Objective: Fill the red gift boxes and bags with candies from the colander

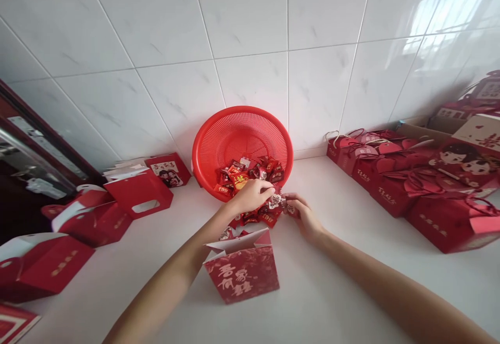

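A red plastic colander (242, 117) leans against the tiled wall with wrapped candies (242, 180) inside it, and more spill out over its front rim. My left hand (253, 194) is at that rim, its thumb and fingers pinched on a red-and-white wrapped candy (275, 201). Just to the right, my right hand (307, 218) is closed with its fingertips on another wrapped candy (289, 207). Nearer to me a red paper gift box (244, 276) with pale lettering stands with its top open. Its inside is mostly hidden from view.
On the left stand several open red gift boxes (50, 266), some by a box with a picture (170, 172). Rows of closed red boxes with ribbons (394, 182) fill the right side. White tiles (250, 16) rise behind the white tabletop (324, 292).
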The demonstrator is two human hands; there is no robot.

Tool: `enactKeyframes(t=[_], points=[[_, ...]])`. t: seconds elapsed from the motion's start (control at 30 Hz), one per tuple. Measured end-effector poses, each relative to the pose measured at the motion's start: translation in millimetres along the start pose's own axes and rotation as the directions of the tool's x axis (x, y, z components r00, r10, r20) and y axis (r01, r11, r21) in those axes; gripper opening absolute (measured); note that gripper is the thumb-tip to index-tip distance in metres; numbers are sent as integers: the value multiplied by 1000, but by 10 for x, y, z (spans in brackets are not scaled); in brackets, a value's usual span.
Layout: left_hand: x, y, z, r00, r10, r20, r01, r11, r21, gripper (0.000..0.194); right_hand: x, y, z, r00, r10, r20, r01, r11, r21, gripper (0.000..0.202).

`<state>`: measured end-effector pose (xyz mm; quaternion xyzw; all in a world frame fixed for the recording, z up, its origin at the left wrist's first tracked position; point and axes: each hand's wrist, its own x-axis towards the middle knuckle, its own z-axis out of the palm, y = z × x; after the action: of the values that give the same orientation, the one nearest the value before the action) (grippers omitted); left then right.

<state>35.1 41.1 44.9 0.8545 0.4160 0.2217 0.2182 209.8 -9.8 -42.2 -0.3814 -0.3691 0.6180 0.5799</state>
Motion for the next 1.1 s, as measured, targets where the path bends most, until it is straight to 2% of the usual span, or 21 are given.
enactKeyframes(t=[0.13, 0.33, 0.5, 0.6, 0.73, 0.9, 1.0, 1.1], points=[[17, -23, -36, 1000, 1, -16, -1, 999, -35, 30, -16, 27, 4, 1000, 14, 16, -14, 999, -39, 28], [21, 12, 35, 997, 10, 82, -12, 1000, 25, 28, 18, -24, -29, 1000, 7, 2, -7, 1000, 7, 37], [20, 13, 74, 995, -19, 99, 18, 1000, 12, 28, 20, -5, -42, 1000, -11, 0, 11, 998, -65, 40], [-21, -64, -61, 999, -37, 19, 35, 998, 51, 35, 14, 38, -37, 999, -37, -31, 33, 992, -121, 41], [-168, -295, -401, 993, -57, -107, 73, 985, 157, 31, 8, 72, -29, 997, -59, -40, 51, 984, -171, 39], [-364, -559, -752, 964, -155, -217, 236, 874, 425, 32, -15, 74, -16, 997, -73, -22, 67, 974, -217, 33], [-368, -589, -824, 953, -203, -224, 294, 797, 528, 40, -32, 76, -10, 996, -82, -27, 74, 968, -241, 33], [-295, -561, -804, 945, -290, -152, 322, 736, 595, 51, -41, 84, -7, 997, -74, -33, 64, 969, -237, 35]])
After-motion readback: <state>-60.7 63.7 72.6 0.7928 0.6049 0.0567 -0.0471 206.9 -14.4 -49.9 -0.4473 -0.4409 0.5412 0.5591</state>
